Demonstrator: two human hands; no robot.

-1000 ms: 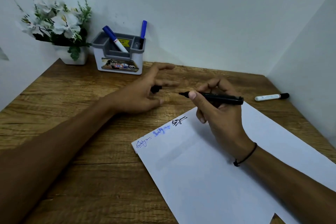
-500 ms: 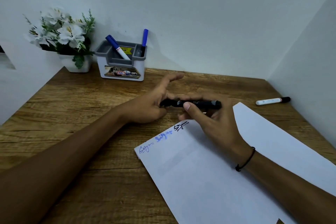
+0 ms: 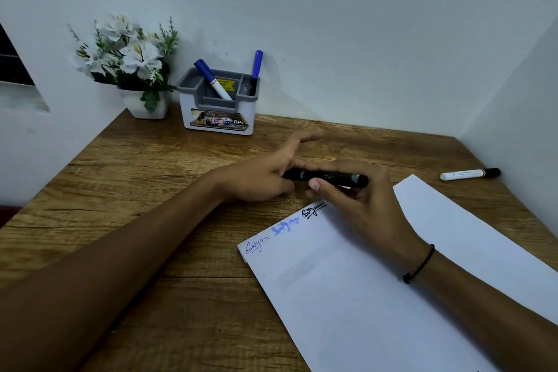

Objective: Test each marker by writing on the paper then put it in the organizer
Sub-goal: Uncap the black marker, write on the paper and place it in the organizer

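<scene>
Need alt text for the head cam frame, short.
Both hands, left hand and right hand, hold a black marker level above a wooden desk, beside a paper bearing three scribbles. Behind, an organizer holds two blue-capped markers; another marker lies at far right.

Dim, cool, even light; source not visible. Soft shadows on wall (image 3: 302, 9) right of organizer (image 3: 218, 106) and flowers (image 3: 123, 51). Faint sheen on table (image 3: 151, 190). Wide-angle bowing at edges. Left hand (image 3: 259, 175) fingertips motion-blurred; centre sharp
</scene>
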